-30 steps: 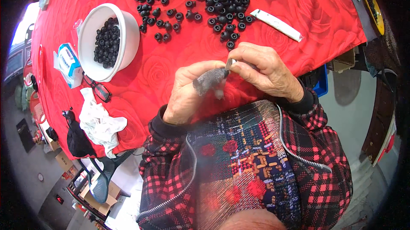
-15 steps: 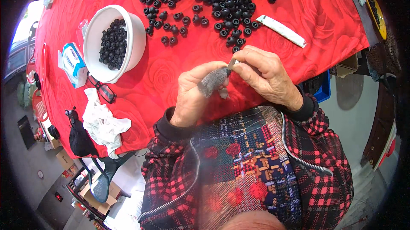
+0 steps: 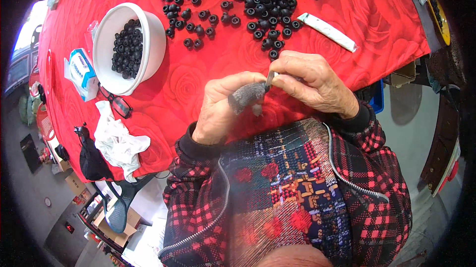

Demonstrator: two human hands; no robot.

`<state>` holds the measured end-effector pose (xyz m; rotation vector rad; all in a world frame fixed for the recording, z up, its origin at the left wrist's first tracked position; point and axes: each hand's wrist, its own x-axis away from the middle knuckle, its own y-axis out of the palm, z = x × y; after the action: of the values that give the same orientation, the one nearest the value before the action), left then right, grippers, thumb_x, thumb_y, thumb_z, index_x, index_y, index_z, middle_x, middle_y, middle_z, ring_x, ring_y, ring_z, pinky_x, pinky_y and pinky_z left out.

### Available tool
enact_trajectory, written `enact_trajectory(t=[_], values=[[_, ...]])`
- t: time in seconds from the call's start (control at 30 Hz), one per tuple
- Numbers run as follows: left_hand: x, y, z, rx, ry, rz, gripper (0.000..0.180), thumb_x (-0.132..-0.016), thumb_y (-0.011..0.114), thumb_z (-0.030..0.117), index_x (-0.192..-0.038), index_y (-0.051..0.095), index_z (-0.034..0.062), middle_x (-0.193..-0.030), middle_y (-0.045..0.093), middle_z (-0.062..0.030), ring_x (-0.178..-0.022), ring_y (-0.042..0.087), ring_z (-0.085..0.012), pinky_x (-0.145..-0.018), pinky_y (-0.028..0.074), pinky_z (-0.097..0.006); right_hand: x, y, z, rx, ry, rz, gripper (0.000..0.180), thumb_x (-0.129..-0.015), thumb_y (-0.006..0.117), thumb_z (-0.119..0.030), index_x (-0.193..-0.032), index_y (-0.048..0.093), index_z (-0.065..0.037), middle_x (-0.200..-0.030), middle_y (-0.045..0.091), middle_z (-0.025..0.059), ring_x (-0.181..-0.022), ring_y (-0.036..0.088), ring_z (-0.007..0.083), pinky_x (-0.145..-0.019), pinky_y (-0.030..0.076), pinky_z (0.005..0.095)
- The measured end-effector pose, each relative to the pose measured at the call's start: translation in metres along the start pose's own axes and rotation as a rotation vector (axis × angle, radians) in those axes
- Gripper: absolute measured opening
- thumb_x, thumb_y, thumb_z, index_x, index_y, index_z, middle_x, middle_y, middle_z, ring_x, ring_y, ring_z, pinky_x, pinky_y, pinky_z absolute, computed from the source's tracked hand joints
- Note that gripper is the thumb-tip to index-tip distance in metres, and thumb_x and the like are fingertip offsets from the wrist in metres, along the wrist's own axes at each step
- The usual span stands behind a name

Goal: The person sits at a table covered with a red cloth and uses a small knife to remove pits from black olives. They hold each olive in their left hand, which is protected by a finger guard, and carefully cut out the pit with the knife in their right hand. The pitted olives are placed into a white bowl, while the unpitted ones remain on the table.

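Note:
Just above my lap, both hands meet over the near edge of the red tablecloth. My left hand [image 3: 215, 106] is closed, pinching a small black part [image 3: 267, 87] that is mostly hidden by fingers. A grey fuzzy sleeve-like piece [image 3: 244, 97] lies at the fingers of that hand, seemingly around one of them. My right hand [image 3: 317, 81] is closed on a small flat metal blade [image 3: 270, 79], held between thumb and forefinger. The blade's end touches or nearly touches the black part. Beyond the hands spreads a heap of small round black parts [image 3: 263, 4] with ring-shaped openings.
To the left stands a white bowl [image 3: 156, 44] holding more black parts. Near it are a blue-and-white box [image 3: 82, 71], glasses [image 3: 120, 106], a white cloth [image 3: 116, 135] and a black cloth item [image 3: 91, 158]. A white tube-like strip [image 3: 328, 31] lies right of the heap.
The blade has turned more upright against the black part, and my right hand has shifted slightly to the right. My left hand stays nearly in place. The whole view has moved slightly.

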<state>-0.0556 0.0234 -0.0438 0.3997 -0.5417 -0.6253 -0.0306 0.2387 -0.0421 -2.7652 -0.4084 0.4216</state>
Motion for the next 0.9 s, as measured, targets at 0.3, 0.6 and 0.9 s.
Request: enact_trajectory(t=[0.3,0.6,0.9], values=[[-0.001,0.004,0.003,-0.013,0.015,0.015,0.024,-0.089,0.061,0.014,-0.107,0.065,-0.0025,-0.084,0.063,-0.0041,-0.07,0.059,-0.01,-0.062,0.049,-0.023,0.0,0.0,0.001,0.035,-0.023,0.025,0.009,-0.085,0.061,-0.006,-0.09,0.059,0.001,-0.075,0.056,0.0104,-0.066,0.055,0.0242,-0.059,0.043,0.0341],[-0.003,-0.005,0.011,0.17,0.092,0.113,0.025,-0.088,0.062,0.013,-0.106,0.064,-0.0041,-0.08,0.063,-0.0064,-0.066,0.06,-0.013,-0.061,0.051,-0.026,0.005,-0.017,-0.014,-0.201,-0.002,0.025,0.013,-0.083,0.063,-0.006,-0.092,0.059,0.002,-0.075,0.056,0.0096,-0.065,0.054,0.022,-0.059,0.043,0.031],[0.0,0.012,0.004,0.251,-0.033,-0.053,0.025,-0.092,0.056,0.012,-0.112,0.06,-0.0028,-0.084,0.063,-0.0062,-0.07,0.061,-0.0133,-0.058,0.05,-0.024,-0.002,0.016,-0.013,0.129,-0.26,0.282,0.037,-0.065,0.07,-0.003,-0.101,0.062,-0.001,-0.074,0.055,0.0084,-0.063,0.056,0.0241,-0.055,0.044,0.0342]])
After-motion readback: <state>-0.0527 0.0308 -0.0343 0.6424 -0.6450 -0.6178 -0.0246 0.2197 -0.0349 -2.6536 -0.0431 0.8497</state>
